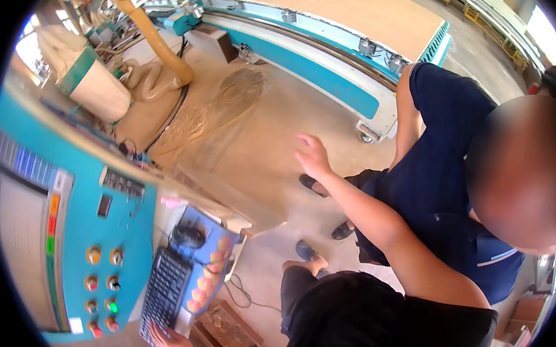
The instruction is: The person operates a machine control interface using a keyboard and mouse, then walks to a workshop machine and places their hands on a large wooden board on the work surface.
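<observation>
My left hand rests on the near end of a black computer keyboard, fingers spread over the keys and gripping nothing. My right hand is held out in the air above the floor, fingers loosely bent, with nothing in it. Beside the keyboard lies a blue patterned mouse pad, and a dark, blurred object that looks like a mouse sits on it. The turquoise control panel rises behind the keyboard, with round push buttons, one lit green, and a screen.
A co-worker in a navy shirt stands close to my right arm. Beyond is a flatbed CNC machine bearing a large board. A yellowish duct hose and a dust-collector bag stand farther off. A wooden tray and a cable lie below the keyboard shelf.
</observation>
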Tool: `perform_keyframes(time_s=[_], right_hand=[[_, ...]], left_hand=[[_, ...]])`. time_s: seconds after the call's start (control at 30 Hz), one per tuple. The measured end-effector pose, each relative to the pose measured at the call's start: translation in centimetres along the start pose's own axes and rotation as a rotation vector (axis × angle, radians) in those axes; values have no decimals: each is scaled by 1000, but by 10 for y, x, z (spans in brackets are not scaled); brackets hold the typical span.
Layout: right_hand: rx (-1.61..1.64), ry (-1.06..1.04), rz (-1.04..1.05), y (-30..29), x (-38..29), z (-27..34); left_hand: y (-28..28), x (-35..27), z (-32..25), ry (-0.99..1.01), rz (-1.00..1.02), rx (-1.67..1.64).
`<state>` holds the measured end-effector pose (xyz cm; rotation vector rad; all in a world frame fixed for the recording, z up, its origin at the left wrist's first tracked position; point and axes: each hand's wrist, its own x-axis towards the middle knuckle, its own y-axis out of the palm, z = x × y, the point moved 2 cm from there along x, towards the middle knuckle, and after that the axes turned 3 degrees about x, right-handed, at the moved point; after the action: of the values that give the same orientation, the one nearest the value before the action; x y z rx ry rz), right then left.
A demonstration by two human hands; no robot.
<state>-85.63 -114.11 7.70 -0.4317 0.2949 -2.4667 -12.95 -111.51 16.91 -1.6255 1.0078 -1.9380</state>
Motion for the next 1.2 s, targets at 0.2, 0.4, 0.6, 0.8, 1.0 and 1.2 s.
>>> perform_keyframes(time_s=[0.2,0.4,0.6,0.8,1.0,1.2], right_hand=[[-192,166,-162,-49,18,-85],[-563,442,-130,-108,-21,-184],[-641,638,-277,-163,16,-198],[-792,514,-251,-222,184,-223],[-967,184,-475,-318,409,-248],[-1055,549,-367,-411,535,-309]], left_hand=[[7,33,-221,329,-14,-660],[97,101,-346,414,39,-1011],[155,177,-400,298,244,-1142],[222,254,-507,283,410,-1101],[310,317,-629,355,547,-1067],[341,424,-796,728,781,-953]])
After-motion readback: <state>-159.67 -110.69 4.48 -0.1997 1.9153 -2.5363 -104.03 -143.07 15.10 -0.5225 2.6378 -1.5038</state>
